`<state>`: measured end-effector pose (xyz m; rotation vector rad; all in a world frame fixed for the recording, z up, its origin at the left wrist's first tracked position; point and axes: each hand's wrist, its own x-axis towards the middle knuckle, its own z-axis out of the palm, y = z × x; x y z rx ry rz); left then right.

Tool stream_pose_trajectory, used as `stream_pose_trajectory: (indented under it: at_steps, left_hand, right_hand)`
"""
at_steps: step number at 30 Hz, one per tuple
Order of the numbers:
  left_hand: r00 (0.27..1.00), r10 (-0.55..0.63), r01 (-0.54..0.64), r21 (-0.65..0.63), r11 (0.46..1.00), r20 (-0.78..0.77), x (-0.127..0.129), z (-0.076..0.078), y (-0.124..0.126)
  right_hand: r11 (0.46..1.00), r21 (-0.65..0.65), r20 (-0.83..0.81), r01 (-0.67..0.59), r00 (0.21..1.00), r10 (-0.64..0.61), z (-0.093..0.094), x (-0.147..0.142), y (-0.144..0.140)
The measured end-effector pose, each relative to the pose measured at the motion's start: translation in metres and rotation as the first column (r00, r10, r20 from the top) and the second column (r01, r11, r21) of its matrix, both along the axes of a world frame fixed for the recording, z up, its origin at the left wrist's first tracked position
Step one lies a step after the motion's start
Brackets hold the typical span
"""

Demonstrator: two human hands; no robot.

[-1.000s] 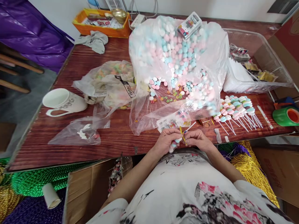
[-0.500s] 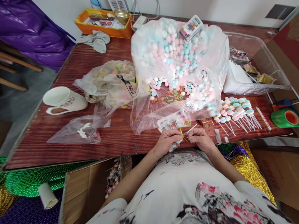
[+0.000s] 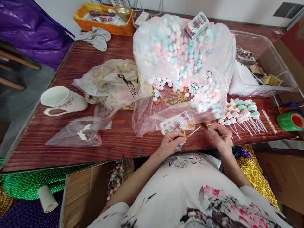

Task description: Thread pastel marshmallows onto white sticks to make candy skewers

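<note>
My left hand (image 3: 171, 143) is closed on a candy skewer (image 3: 180, 146) in clear plastic, with pastel pieces below the fingers. Its white stick (image 3: 194, 131) points up to the right, and a gold twist tie (image 3: 184, 133) stands out near my fingertips. To the right, my right hand (image 3: 220, 136) has its fingertips together at some small gold-brown ties (image 3: 206, 124) on the table edge side. Whatever is in those fingertips is too small to make out. Printed cards (image 3: 177, 123) lie just beyond my left hand.
A large clear bag of pastel candies (image 3: 182, 57) fills the middle of the table. Finished-looking candy skewers (image 3: 239, 112) lie at right, near green tape (image 3: 290, 121) and a clear bin (image 3: 273, 88). At left stand a white mug (image 3: 64, 100) and another candy bag (image 3: 109, 82).
My right hand has left the wrapped skewer and moved right to the gold-brown ties. My left hand stays in place, still holding the skewer. The view has shifted slightly.
</note>
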<state>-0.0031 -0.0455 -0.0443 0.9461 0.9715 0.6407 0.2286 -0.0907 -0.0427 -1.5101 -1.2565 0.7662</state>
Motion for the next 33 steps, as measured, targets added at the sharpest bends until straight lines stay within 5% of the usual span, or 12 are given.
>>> stream_pose_trajectory:
  at_steps: [3, 5, 8, 10, 13, 20, 27, 30, 33]
  left_hand:
    - [0.999, 0.048, -0.047, -0.064, 0.997, 0.010, 0.001, 0.000, 0.001]
    - [0.998, 0.060, -0.059, -0.069, 0.996, 0.010, 0.003, -0.001, 0.002]
    - [0.999, 0.038, -0.038, 0.008, 0.999, 0.006, 0.008, 0.001, 0.005]
    - [0.999, 0.035, -0.034, 0.117, 0.992, -0.004, 0.012, 0.006, 0.007]
    - [0.998, 0.047, -0.038, 0.267, 0.963, -0.028, 0.016, 0.015, 0.010]
    - [0.999, -0.021, 0.032, 0.401, 0.916, -0.032, 0.013, 0.025, 0.010]
    - [0.997, -0.077, 0.076, 0.496, 0.865, -0.019, 0.015, 0.030, 0.018]
    - [0.991, -0.126, 0.132, 0.428, 0.894, -0.042, 0.014, 0.034, 0.021]
    - [0.973, -0.228, 0.229, 0.130, 0.965, -0.028, 0.010, 0.036, 0.022]
  right_hand:
    - [0.989, -0.003, 0.362, 0.146, 0.922, -0.135, -0.008, 0.013, 0.000]
    - [0.985, 0.033, 0.399, 0.170, 0.901, -0.169, -0.009, 0.008, -0.002]
    - [0.999, -0.009, 0.039, -0.046, 0.998, 0.046, -0.007, -0.022, -0.004]
    - [0.974, -0.077, -0.294, -0.212, 0.938, 0.181, -0.007, -0.044, -0.002]
    - [0.971, -0.121, -0.567, -0.205, 0.817, 0.102, -0.011, -0.061, 0.005]
    - [0.921, -0.083, -0.635, -0.381, 0.732, 0.246, -0.012, -0.047, 0.018]
    - [0.893, -0.118, -0.675, -0.435, 0.695, 0.249, -0.011, -0.040, 0.023]
    - [0.848, -0.133, -0.628, -0.513, 0.705, 0.328, -0.009, -0.035, 0.026]
    - [0.815, -0.031, -0.293, -0.579, 0.784, 0.547, 0.001, -0.029, 0.027]
